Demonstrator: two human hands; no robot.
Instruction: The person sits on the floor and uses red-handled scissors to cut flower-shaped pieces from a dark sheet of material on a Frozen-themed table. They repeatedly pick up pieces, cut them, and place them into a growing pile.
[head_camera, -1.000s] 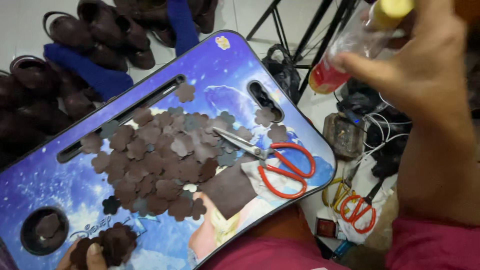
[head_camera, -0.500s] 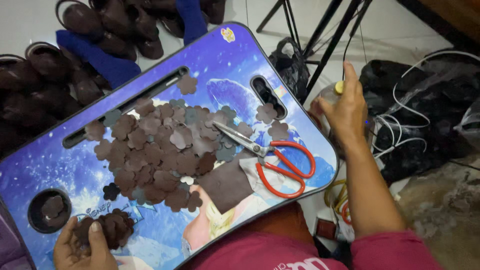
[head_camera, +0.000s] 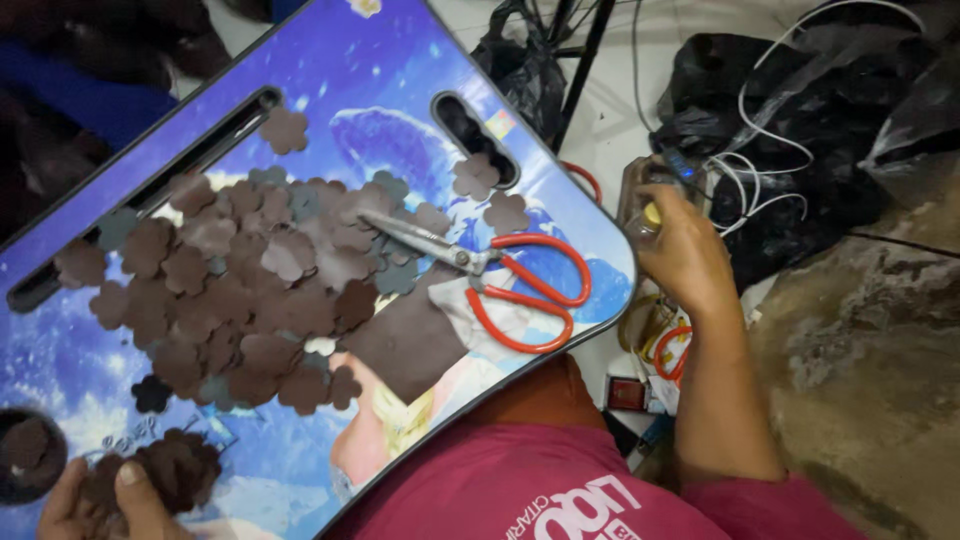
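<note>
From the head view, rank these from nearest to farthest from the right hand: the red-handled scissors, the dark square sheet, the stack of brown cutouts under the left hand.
Measured from the right hand:
1. Red-handled scissors, on the board's right edge, just left of it.
2. Dark square sheet, mid-board, below the scissor blades.
3. Stack of brown cutouts, at the board's lower left, under the left hand.

Maroon shirt — pale print, bare forearms
</note>
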